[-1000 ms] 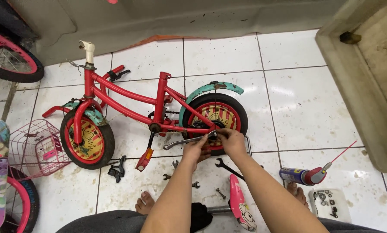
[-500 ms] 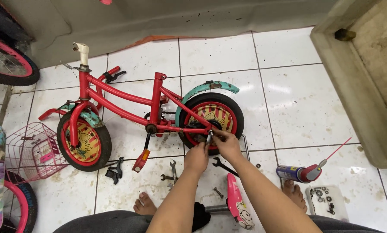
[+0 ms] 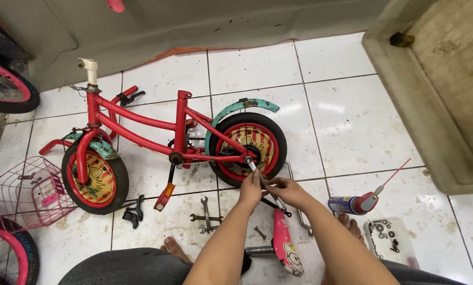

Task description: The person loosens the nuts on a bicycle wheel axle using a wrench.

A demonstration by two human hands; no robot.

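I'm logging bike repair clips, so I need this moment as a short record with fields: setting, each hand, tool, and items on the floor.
setting: white tiled floor, small red children's bicycle lying on it
left hand: on a wrench
right hand: gripping the same wrench lower down
tool: wrench head at the rear wheel axle
floor items: spray can with red straw, spanners, pink basket, tray of small parts
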